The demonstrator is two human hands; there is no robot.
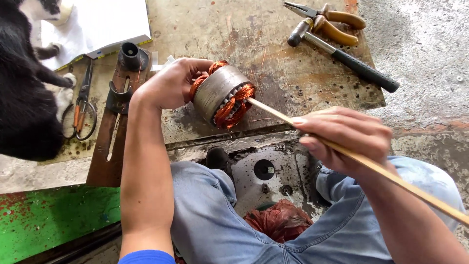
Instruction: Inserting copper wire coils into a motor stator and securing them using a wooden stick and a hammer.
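Observation:
My left hand (171, 84) grips a grey motor stator (218, 90) with orange copper windings, holding it tilted over the worn wooden board (273, 68). My right hand (344, 136) holds a long thin wooden stick (391, 177). The stick's tip is pushed into the copper coil at the stator's open end. My knees in blue jeans show below.
A hammer (342, 56) and orange-handled pliers (332, 23) lie at the board's far right. Scissors (82, 105) and a brown metal tool (117, 112) lie left, beside a black and white cat (24, 98). A white sheet (97, 24) sits at the back. A reddish bag (281, 221) lies between my legs.

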